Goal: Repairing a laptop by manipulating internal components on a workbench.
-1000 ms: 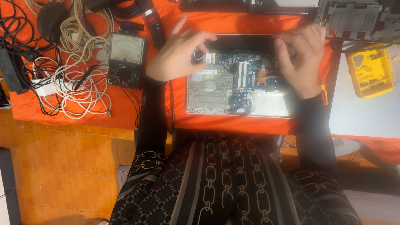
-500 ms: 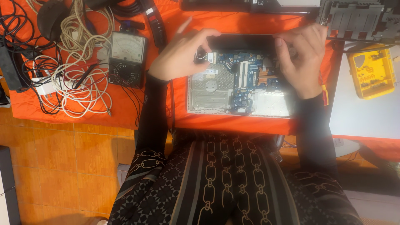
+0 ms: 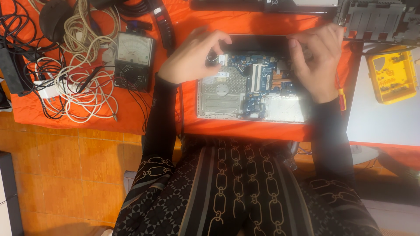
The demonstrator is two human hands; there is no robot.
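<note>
An opened laptop base lies on the orange cloth with its blue circuit board bare. My left hand hovers over the base's top left corner. Its thumb and fingertips pinch a thin pale wire beside a small white card. My right hand rests over the top right corner with the fingers curled down onto the board. What they press or hold is hidden. A red and yellow screwdriver handle shows beside my right wrist.
An analog multimeter and a tangle of white and black cables lie on the left of the orange cloth. A yellow parts case sits right. A grey plastic laptop cover lies at the back right.
My left hand's fingers have drawn together from a looser spread into a pinch at the wire by the small card. My right hand has stayed at the top right corner.
</note>
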